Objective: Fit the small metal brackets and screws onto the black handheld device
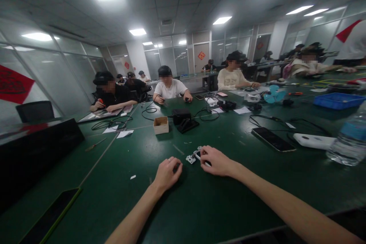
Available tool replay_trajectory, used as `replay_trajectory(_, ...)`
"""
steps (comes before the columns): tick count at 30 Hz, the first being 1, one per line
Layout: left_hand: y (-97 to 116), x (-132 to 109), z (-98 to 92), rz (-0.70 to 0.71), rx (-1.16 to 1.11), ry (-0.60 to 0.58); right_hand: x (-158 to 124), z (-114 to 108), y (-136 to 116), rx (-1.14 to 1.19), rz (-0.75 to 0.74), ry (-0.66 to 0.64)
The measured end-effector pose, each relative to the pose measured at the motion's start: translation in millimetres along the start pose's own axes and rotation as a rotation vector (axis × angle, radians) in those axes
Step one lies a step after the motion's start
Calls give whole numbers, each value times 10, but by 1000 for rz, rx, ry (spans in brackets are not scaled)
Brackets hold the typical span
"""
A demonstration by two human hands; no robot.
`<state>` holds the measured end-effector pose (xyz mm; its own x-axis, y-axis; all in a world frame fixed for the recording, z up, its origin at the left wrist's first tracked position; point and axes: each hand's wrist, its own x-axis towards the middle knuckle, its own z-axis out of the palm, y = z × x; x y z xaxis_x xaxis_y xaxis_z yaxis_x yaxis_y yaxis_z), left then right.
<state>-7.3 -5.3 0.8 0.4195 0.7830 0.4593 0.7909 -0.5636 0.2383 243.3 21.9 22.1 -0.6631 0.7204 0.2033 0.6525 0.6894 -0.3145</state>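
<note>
My left hand [168, 172], a ring on one finger, rests on the green table with its fingers curled. A dark patch shows between thumb and fingers; what is in there, if anything, I cannot make out. Facing it, my right hand [215, 161] is closed over a small white-rimmed object with a dark middle [204, 159], partly hidden under the fingers. Just left of that object lies a small silvery-white piece with holes [190, 159], apart from my left hand. Whether it is joined to the object I cannot tell.
Ahead stand a small open cardboard box [161, 126] and a black box-shaped device [181, 116]. To the right are a phone [273, 139], a white device [314, 141] and a water bottle [349, 137]. Another phone [51, 217] lies front left. Several people sit across the table.
</note>
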Motion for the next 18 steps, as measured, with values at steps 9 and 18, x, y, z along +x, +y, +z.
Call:
replay_trajectory(9,-1,13,-1,-20,-37,-54,-70,-132,1258,-240,545,151)
replay_trajectory(18,-16,-9,32,-48,-25,-95,26,-259,2050,-393,826,106)
